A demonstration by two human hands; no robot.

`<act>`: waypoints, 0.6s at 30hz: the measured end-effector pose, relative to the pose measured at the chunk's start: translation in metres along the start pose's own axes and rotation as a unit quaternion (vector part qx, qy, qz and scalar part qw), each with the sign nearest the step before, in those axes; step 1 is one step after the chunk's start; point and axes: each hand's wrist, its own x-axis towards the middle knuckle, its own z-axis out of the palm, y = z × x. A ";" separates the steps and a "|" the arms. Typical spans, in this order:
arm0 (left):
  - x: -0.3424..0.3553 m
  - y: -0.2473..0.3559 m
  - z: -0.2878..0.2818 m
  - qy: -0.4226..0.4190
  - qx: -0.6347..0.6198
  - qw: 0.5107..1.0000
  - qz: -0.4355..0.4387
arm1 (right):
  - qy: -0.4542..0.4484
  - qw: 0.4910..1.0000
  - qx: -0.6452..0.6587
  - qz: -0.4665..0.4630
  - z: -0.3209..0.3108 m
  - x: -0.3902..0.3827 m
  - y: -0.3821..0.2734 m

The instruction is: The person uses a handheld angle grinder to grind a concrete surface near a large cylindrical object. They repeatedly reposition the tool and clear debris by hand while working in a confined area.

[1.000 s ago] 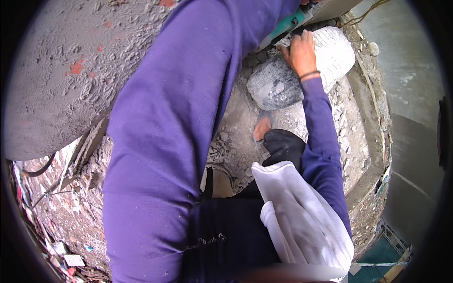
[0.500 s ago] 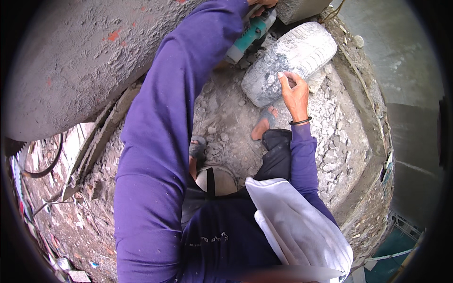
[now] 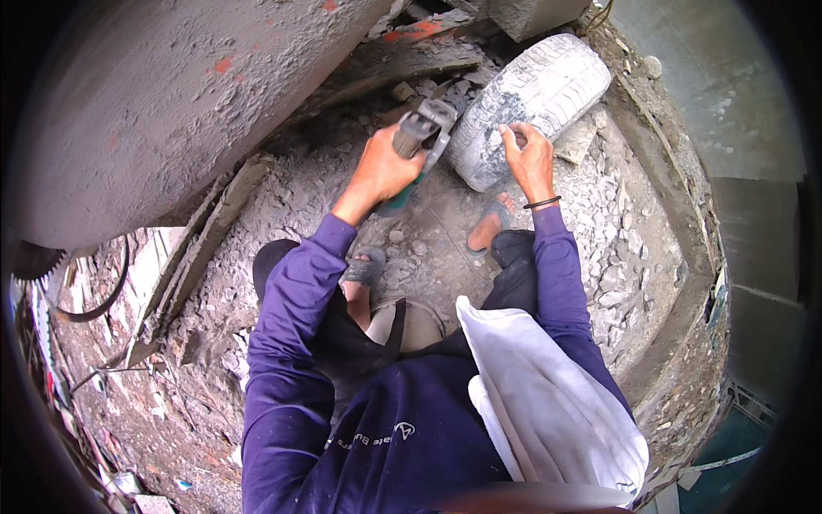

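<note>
Left hand point(image 3: 381, 171) grips angle grinder point(image 3: 419, 146) at pale carved stone point(image 3: 527, 103). Right hand point(image 3: 529, 158) rests on stone, fingers curled. Rubble point(image 3: 616, 257) on floor.

Both arms reach forward in purple sleeves — the left hand point(image 3: 383, 168) clenched in a full grip, the right hand point(image 3: 528, 157) pressing palm-down, fingers bent, wrist banded.

Left hand point(image 3: 381, 167) apparently lowered grinder point(image 3: 424, 141) beside stone point(image 3: 531, 98).

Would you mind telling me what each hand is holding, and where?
The left hand grips the angle grinder by its body; the right hand rests on the carved stone.
</note>
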 end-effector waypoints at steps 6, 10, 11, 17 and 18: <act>-0.063 -0.077 0.030 0.048 -0.082 0.994 -0.056 | -0.031 0.999 -0.016 0.033 0.007 0.003 0.004; -0.088 -0.104 0.050 0.067 -0.119 0.986 -0.094 | -0.053 0.997 -0.048 0.034 0.013 0.004 0.005; -0.093 -0.110 0.054 0.067 -0.118 0.986 -0.101 | -0.057 0.996 -0.055 0.030 0.016 0.006 0.005; -0.118 -0.145 0.064 0.031 -0.121 0.984 -0.126 | -0.060 0.996 -0.067 0.010 0.020 0.014 0.002; -0.124 -0.149 0.065 0.018 -0.109 0.986 -0.127 | -0.064 0.995 -0.072 0.010 0.021 0.014 0.002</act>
